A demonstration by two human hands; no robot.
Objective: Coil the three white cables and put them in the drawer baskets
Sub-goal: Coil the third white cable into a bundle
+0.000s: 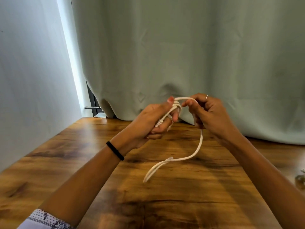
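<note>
A white cable (197,151) is partly wound around the fingers of my left hand (153,121), which holds the loops above the wooden table (82,162). My right hand (208,113) pinches the cable's strand just right of those loops. From my right hand the loose part hangs down and trails across the table to a folded end with a plug near the middle. No other white cable and no drawer basket shows in the head view.
A pale green curtain (181,55) hangs right behind the table's far edge. A white wall stands at the left. A small, blurred, shiny object (300,179) lies at the table's right edge.
</note>
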